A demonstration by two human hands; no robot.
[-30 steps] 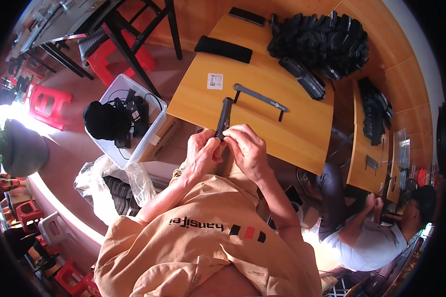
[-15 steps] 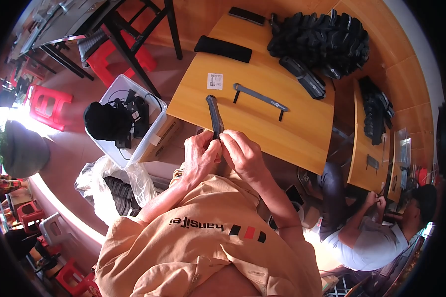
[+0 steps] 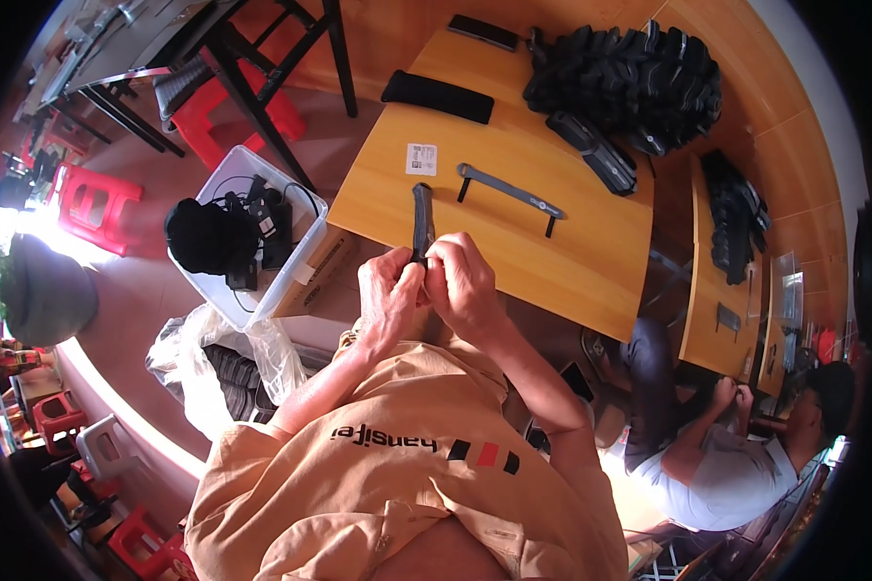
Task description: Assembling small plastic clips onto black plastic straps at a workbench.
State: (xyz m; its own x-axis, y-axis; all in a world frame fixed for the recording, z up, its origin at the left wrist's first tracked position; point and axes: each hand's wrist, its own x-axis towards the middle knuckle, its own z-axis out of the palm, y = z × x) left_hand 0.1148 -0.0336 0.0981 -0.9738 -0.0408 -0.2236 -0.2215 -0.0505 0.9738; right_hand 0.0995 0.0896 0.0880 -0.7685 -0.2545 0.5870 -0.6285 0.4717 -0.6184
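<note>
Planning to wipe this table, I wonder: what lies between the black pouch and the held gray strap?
In the head view, a small white label lies on the wooden tabletop between the black pouch and the held gray strap.

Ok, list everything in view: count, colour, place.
Tables: two, brown, centre and right
Held strap: one, dark grey, centre
Flat strap: one, grey, main table
Label: one, white, main table
Soft bundle: one, black, beyond label
Flat case: one, black, upper centre
Pile: uncountable, black, upper right
Bin: one, clear, centre left
Plastic bag: one, clear, lower left
Stools: at least four, red, left
Furniture: uncountable, black, upper left
Co-worker: one, white top, lower right
Left hand: one, bare, on held strap
Right hand: one, bare, on held strap
</note>
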